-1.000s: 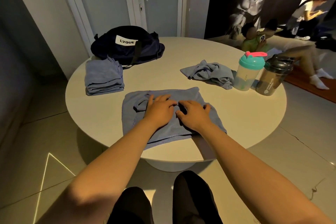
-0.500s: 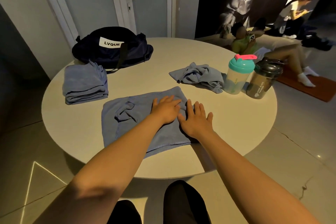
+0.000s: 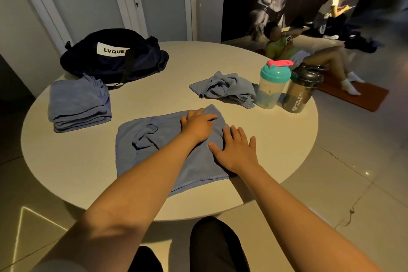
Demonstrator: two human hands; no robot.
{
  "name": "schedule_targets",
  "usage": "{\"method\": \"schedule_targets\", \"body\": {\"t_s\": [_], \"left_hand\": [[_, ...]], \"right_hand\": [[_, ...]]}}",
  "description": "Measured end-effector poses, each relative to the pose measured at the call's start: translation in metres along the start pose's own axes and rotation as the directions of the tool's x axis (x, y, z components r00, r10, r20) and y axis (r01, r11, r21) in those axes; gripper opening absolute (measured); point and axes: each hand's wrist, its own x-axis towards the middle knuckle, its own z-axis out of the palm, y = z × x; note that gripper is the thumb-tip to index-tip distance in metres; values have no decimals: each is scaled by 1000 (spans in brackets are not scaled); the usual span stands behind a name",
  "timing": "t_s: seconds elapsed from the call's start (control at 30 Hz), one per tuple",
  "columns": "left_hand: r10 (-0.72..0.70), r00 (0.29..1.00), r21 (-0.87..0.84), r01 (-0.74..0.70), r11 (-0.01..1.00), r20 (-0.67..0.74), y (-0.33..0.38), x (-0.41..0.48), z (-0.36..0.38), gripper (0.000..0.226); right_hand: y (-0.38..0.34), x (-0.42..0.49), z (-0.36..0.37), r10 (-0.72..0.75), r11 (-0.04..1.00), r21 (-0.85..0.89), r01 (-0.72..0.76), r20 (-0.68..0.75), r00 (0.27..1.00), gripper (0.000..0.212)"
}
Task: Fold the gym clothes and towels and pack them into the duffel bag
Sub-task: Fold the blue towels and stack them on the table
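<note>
A round, pale worktop (image 3: 276,150) holds all the things. In the middle, on the near side, a blue cloth (image 3: 154,150) lies spread out flat, with a small bunched-up fold on its left part. Both hands are on this cloth and hold nothing. The left hand (image 3: 198,126) lies flat on the far right part of the cloth, its fingers straight and close together, pointing to the right. The right hand (image 3: 234,150) lies just beside it, a bit nearer, on the right edge of the cloth, with its fingers spread wide and flat. The two hands are near each other but do not touch. To the left sits a folded stack of blue cloths (image 3: 79,104). Just behind the stack, at the far left of the worktop, is the dark duffel bag (image 3: 114,66) with a white label; I cannot tell if it is open or closed. A crumpled blue cloth (image 3: 225,89) lies on the far right side. Right beside it stand two shaker bottles, side by side: one with a teal lid (image 3: 273,84) and one dark bottle (image 3: 302,90).
</note>
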Motion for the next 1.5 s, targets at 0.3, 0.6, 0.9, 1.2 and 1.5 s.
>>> {"method": "schedule_targets", "body": {"t_s": [0.3,0.6,0.9,1.2,1.5], "left_hand": [[-146,984,-243,118,963,-100,2,19,16,55],[84,992,-85,-93,992,-98,-4,-6,11,44],[74,943,-128,-122,984,-325,-34,-49,-10,34],[-143,968,-309,74,948,-208,-100,-98,-28,48],[-177,965,-322,108,941,-194,-128,-120,-21,40]], "right_hand": [[8,-5,-6,4,998,69,-3,-2,1000,92],[16,-20,-7,102,995,-16,-102,11,995,81],[7,-22,-7,-113,994,18,112,31,993,56],[-59,-10,-26,-233,968,94,233,-10,972,56],[-88,-39,3,-313,945,64,321,-117,943,66]]}}
